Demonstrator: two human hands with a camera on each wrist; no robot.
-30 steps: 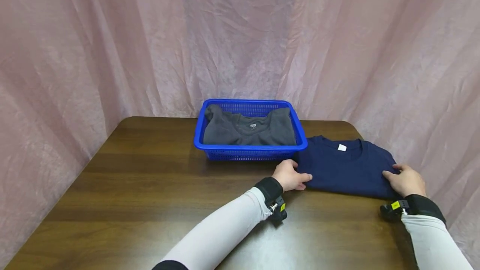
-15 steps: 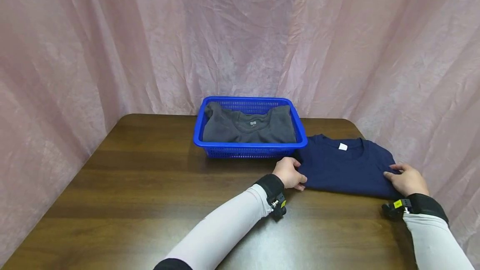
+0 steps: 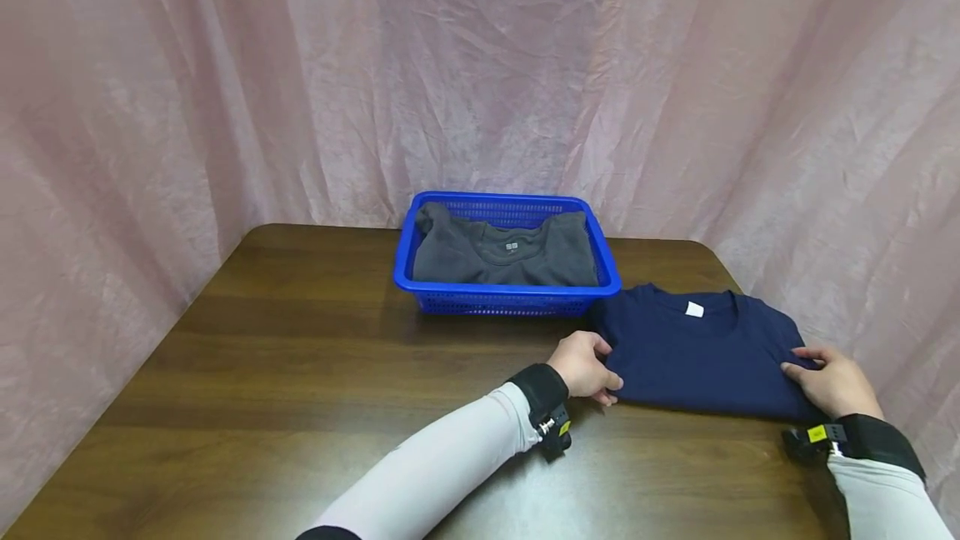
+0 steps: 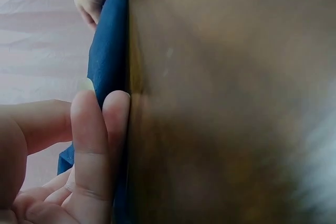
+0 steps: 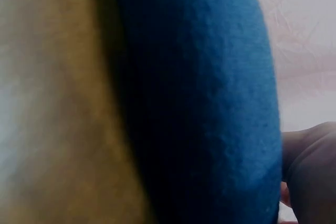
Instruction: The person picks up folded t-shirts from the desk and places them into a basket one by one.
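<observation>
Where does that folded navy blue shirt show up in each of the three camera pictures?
Head view: the navy shirt lies right of centre on the table, beside the blue basket, a hand at each side.
Left wrist view: a narrow blue strip on the left, running top to bottom, next to the left hand's fingers.
Right wrist view: it fills the middle, very close.
Shared landmark: the brown table.
</observation>
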